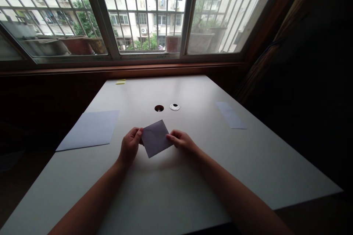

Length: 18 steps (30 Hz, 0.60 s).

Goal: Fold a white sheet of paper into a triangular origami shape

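A small, roughly square piece of white paper (pixel 156 138) is held up a little above the table, turned at a slant. My left hand (pixel 130 145) pinches its left edge, thumb on the near face and the other fingers behind. On the opposite edge, my right hand (pixel 181 140) is closed with thumb and forefinger on the paper. Whether the piece is one layer or folded, I cannot tell. Beyond it, a round hole (pixel 159 108) in the tabletop lies beside a white ring-shaped cover (pixel 174 107).
The white table (pixel 165 194) narrows toward a barred window (pixel 149 14). A larger stack or sheet of white paper (pixel 89 130) lies at the left edge. A paper strip (pixel 230 115) rests on the right. Yellow sticky notes (pixel 120 81) sit at the far left corner.
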Motion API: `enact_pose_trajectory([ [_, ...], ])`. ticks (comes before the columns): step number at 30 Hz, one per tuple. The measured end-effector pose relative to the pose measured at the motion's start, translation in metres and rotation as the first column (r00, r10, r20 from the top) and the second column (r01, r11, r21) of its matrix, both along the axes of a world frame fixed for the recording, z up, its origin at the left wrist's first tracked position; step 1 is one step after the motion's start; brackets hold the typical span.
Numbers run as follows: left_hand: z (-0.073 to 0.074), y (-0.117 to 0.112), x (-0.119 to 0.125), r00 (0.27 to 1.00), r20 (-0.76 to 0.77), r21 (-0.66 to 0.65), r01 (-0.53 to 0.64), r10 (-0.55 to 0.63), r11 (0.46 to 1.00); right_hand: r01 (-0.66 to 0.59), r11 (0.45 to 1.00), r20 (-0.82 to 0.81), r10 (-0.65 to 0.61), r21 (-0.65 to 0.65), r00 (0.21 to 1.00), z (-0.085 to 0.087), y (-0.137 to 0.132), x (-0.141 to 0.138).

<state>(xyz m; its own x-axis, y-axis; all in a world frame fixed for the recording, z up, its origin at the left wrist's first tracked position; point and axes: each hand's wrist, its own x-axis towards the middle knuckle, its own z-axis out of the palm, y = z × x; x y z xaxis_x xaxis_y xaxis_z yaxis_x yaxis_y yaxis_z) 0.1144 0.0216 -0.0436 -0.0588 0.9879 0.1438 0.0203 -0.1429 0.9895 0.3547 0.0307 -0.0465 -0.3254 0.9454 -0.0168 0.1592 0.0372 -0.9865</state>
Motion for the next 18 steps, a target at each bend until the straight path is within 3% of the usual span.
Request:
enact_pose_trajectory([
  [8,-0.0025,0.0044,-0.0001,0.972,0.224,-0.107,0.102,-0.076,0.989,-0.001,1.000,-0.005,0.001,-0.018,1.000,-0.0056,0.0029,-0.0004],
  [13,0.0028,0.0001,0.0021,0.967,0.147,-0.114,0.226,-0.209,0.967,-0.034,0.999,0.067,0.036,-0.032,0.997,-0.0026,0.0025,0.0000],
  [18,0.0042,-0.0008,0.0030,0.976,0.103,-0.109,0.202,-0.191,0.973,0.011,1.000,0.080,-0.011,-0.003,0.997,-0.0014,0.0030,0.0006],
])
